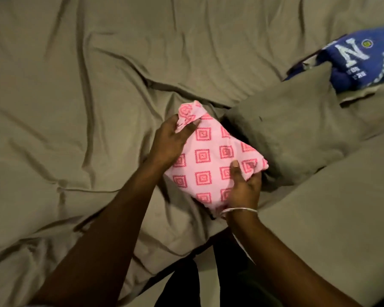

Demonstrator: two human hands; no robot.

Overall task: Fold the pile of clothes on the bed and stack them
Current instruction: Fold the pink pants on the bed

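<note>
- Head view: the pink cloth, folded small, sits mid-bed beside a pillow.
- The left hand pinches its far corner; the right hand grips its near edge.
- Tuck that corner flat, then carry it, held firmly, maybe to the blue shirt far right.

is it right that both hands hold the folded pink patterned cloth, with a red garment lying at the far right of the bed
Not quite. Both the left hand and right hand hold the folded pink cloth, but the head view shows the garment at the far right is blue, not red.
</note>
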